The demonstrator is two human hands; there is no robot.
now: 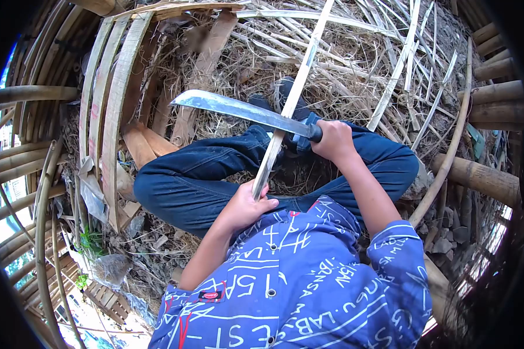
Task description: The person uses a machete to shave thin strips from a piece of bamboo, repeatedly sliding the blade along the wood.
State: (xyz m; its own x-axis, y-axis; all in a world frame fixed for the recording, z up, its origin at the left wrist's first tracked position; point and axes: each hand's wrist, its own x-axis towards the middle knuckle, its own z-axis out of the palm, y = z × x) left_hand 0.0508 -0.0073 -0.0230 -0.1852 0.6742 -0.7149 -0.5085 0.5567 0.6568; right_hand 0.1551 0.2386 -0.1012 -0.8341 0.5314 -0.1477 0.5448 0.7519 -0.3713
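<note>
My left hand (248, 205) is closed round the near end of a long pale bamboo strip (301, 78), which slants up and away past my feet. In my right hand (333, 139) is the dark handle of a machete (233, 110). Its broad curved blade points to the left and crosses over the strip, close to the handle end. Both hands are in front of my body, above my crossed legs in dark blue jeans (198, 174).
Shavings and split bamboo strips (402, 70) litter the ground ahead. Wooden planks (119, 110) stand at the left, near a plastic bag (112, 269). Thick bamboo poles (483, 180) line the right side, and a bamboo slat wall (26, 157) rises at the left.
</note>
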